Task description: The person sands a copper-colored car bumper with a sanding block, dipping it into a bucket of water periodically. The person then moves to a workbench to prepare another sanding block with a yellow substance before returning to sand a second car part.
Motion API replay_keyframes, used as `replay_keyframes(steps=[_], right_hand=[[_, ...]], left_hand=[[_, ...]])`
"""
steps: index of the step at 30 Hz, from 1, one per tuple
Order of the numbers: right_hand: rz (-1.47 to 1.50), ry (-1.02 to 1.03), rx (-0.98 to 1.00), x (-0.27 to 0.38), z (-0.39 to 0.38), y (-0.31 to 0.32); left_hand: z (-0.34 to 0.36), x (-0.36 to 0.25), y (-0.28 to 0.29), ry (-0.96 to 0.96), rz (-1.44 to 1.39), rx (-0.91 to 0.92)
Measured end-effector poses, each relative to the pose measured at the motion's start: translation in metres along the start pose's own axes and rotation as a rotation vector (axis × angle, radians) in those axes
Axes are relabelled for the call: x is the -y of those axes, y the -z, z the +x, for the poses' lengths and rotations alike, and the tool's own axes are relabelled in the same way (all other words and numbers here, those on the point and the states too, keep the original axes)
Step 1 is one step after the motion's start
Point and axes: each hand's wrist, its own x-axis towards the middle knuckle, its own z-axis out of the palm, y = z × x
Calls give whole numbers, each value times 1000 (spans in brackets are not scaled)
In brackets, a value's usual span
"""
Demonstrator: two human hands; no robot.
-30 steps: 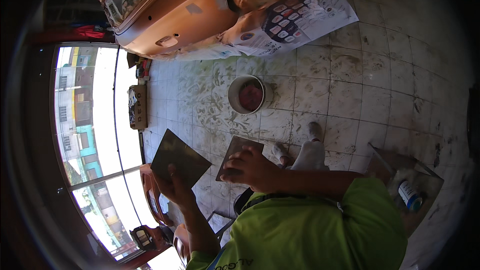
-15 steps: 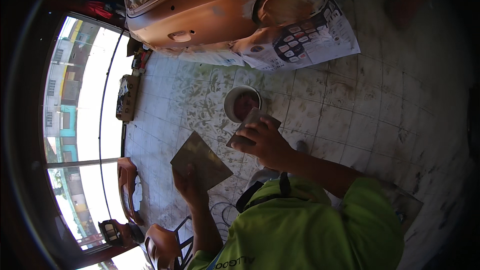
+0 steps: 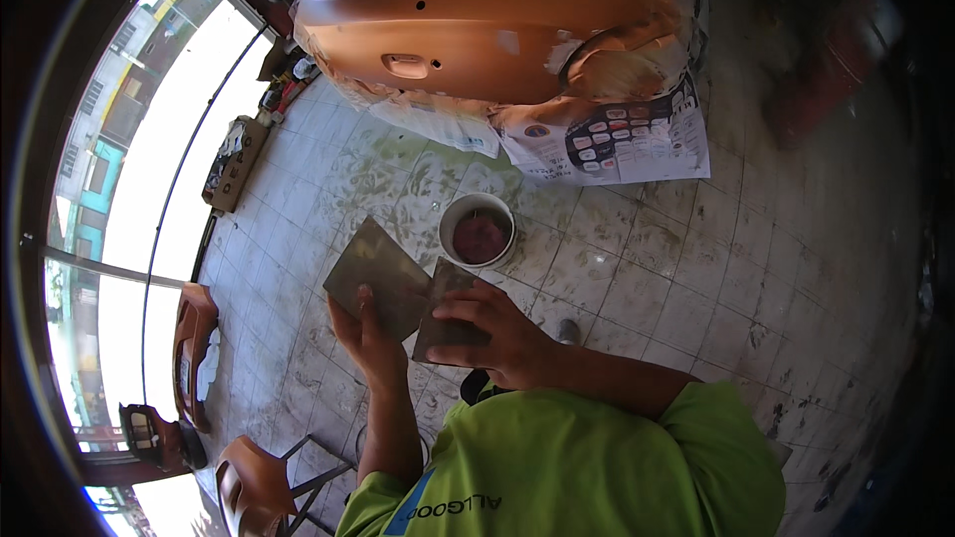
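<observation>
Grey-brown and square, a thin flat plate (image 3: 376, 273) is resting in the left hand (image 3: 372, 338), thumb pressing its face, in the head view. The right hand (image 3: 497, 333) is gripping a darker flat plate (image 3: 436, 328) just beside it. Beyond, a round white bucket (image 3: 449, 225) is standing on smudged pale tiles (image 3: 637, 283).

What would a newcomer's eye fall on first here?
Probably the big orange vehicle body across the top, with printed paper hanging from its lower edge. Next, near the middle, the white bucket with dark red contents on the smudged tile floor. Below that, the left hand holds a greyish plate, the right hand a darker plate.
</observation>
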Motion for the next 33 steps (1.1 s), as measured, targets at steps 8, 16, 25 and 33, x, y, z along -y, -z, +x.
replay_keyframes(steps=[8,16,25,33], right_hand=[[-583,-238,122,-50,3,0],[-468,-165,298,-24,-2,-37],[-393,-165,154,-18,36,-33],[-178,29,77,20,53,-34]], left_hand=[[-1,6,24,161,-36,73],[27,-6,27,-140,267,-34],[21,-10,32,-224,428,70],[42,-17,41,-135,72,-26]])
